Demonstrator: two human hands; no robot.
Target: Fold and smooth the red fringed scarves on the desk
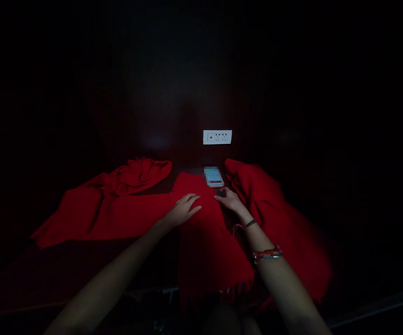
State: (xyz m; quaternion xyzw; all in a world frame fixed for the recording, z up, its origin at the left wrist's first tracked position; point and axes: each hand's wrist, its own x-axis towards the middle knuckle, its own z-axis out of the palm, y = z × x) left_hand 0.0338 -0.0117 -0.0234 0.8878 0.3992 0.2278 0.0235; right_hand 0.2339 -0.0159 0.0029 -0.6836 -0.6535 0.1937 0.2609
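Observation:
A red fringed scarf (204, 251) lies spread in front of me, its tasselled end hanging toward me. My left hand (183, 210) rests on its upper part with the fingers spread and a ring on one finger. Just beyond the scarf's right edge is my right hand (230, 199), thumb apart from the loosely bent fingers. Its fingertips are close to the near end of a lit phone (215, 178); whether they touch it I cannot tell. Nothing shows in either hand. Bracelets (267, 254) circle my right wrist and forearm.
More red cloth (97, 214) lies to the left, bunched at its far end. Another red fringed piece (274, 218) is heaped on the right. A white socket plate (217, 137) is fixed to the dark wall behind the phone. The surroundings are very dark.

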